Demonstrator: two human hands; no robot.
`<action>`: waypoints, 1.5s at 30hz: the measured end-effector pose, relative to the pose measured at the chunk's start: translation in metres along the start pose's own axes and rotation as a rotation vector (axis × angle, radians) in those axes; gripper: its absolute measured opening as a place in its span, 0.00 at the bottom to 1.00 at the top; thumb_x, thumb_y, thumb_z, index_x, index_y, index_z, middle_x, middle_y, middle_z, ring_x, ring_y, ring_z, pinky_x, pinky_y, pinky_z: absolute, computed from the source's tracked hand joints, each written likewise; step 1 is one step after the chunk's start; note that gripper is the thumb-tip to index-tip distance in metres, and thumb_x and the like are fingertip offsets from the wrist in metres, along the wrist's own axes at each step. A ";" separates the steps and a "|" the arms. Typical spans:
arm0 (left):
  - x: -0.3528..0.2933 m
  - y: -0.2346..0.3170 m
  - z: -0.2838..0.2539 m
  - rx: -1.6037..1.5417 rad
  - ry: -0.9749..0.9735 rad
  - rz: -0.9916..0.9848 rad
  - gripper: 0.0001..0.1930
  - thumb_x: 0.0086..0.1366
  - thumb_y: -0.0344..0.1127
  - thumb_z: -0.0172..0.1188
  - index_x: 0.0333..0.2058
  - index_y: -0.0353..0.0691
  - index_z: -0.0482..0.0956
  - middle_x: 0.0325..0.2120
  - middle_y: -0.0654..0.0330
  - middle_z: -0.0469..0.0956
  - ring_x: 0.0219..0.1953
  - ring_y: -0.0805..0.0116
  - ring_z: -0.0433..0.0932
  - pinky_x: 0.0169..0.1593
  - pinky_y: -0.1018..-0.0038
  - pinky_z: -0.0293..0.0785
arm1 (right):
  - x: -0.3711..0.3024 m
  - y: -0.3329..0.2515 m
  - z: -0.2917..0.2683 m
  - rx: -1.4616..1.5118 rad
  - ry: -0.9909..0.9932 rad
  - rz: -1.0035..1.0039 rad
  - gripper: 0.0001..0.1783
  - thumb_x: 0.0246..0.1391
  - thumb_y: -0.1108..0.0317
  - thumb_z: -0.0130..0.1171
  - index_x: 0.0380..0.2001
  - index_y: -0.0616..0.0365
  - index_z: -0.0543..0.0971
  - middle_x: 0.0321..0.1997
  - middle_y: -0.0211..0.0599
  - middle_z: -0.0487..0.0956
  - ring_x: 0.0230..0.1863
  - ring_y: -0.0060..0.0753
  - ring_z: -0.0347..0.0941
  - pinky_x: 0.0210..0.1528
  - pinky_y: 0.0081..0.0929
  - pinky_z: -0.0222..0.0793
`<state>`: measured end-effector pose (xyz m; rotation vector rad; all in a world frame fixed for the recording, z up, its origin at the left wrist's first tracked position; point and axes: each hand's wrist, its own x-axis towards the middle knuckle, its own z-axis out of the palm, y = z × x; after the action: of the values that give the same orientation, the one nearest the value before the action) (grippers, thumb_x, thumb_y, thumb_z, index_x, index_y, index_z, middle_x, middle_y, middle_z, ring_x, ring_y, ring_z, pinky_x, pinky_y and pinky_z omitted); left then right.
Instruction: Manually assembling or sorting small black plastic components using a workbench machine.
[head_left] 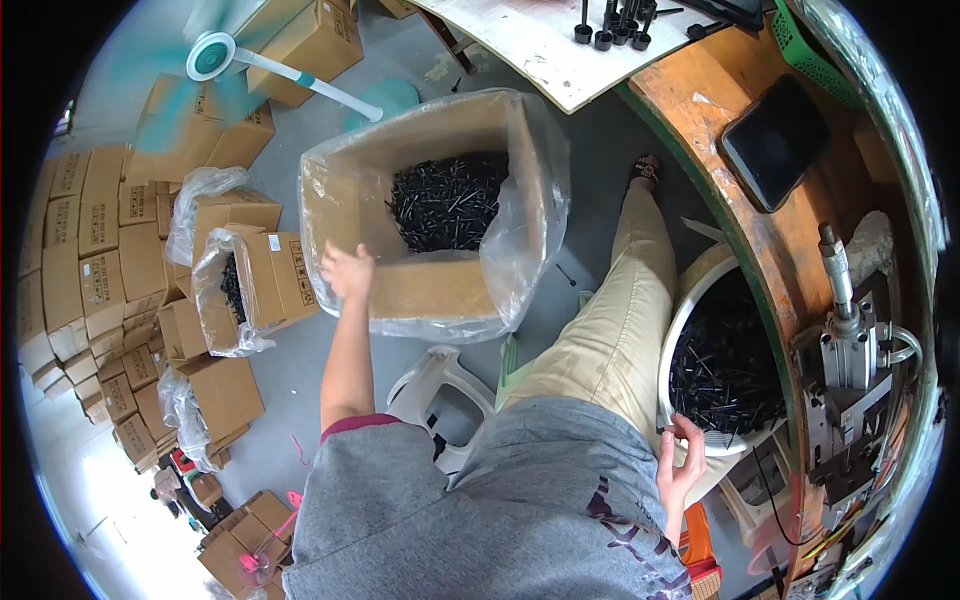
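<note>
My left hand (348,272) is at the left side of a large cardboard box (435,292) lined with clear plastic. Its fingers are spread and hold nothing; whether they touch the liner I cannot tell. Deep in the box lies a heap of thin black parts (450,200) with long stems. On my right, a round white tub (668,372) is filled with similar black parts (725,370). Beside its near rim is my right hand (682,462), fingers loosely bent and apart, with no held thing visible.
A wooden bench (690,95) curves along the right, carrying a dark tablet (775,140) and a metal fixture (850,350). Cartons (100,215) stack up at left. A teal fan (210,58) stands beyond the box, and a white plastic stool (440,385) near my left side.
</note>
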<state>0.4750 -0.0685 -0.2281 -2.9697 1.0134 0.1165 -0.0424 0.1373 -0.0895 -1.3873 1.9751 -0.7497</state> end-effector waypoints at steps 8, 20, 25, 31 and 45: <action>-0.130 0.096 0.018 -0.609 -0.205 0.721 0.38 0.61 0.42 0.63 0.65 0.37 0.55 0.62 0.40 0.55 0.64 0.41 0.56 0.66 0.55 0.53 | -0.007 0.010 0.002 0.017 0.092 -0.035 0.11 0.53 0.80 0.58 0.41 0.65 0.78 0.36 0.44 0.79 0.35 0.39 0.76 0.42 0.30 0.71; -0.314 0.201 -0.076 -0.731 -0.564 1.510 0.28 0.61 0.29 0.59 0.60 0.40 0.66 0.58 0.49 0.64 0.59 0.49 0.67 0.61 0.62 0.64 | -0.016 0.091 -0.050 -0.089 0.757 0.238 0.15 0.54 0.75 0.59 0.46 0.58 0.76 0.48 0.41 0.76 0.52 0.43 0.69 0.55 0.36 0.63; -0.339 0.223 -0.079 -0.641 -0.523 1.731 0.25 0.60 0.27 0.59 0.57 0.40 0.70 0.53 0.52 0.71 0.54 0.50 0.71 0.58 0.61 0.66 | -0.014 0.097 -0.053 0.060 0.694 0.255 0.06 0.53 0.75 0.60 0.36 0.60 0.80 0.36 0.39 0.79 0.42 0.40 0.74 0.50 0.33 0.66; -0.354 0.217 -0.083 -0.566 -0.495 1.953 0.23 0.58 0.25 0.58 0.55 0.40 0.73 0.44 0.55 0.77 0.46 0.55 0.75 0.51 0.61 0.68 | -0.008 0.065 -0.034 0.082 0.004 0.128 0.08 0.49 0.65 0.63 0.30 0.56 0.82 0.32 0.38 0.82 0.40 0.42 0.76 0.47 0.37 0.66; -0.391 0.262 -0.217 -1.232 -0.114 2.241 0.23 0.46 0.24 0.65 0.46 0.43 0.80 0.46 0.56 0.77 0.38 0.63 0.78 0.43 0.66 0.77 | 0.069 -0.062 -0.245 -0.225 0.673 -0.657 0.12 0.45 0.79 0.61 0.37 0.62 0.79 0.39 0.42 0.80 0.39 0.41 0.77 0.40 0.33 0.71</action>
<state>0.0215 -0.0429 0.0214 0.0031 3.9781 0.9181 -0.2067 0.0792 0.1067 -2.1777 2.1201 -1.4795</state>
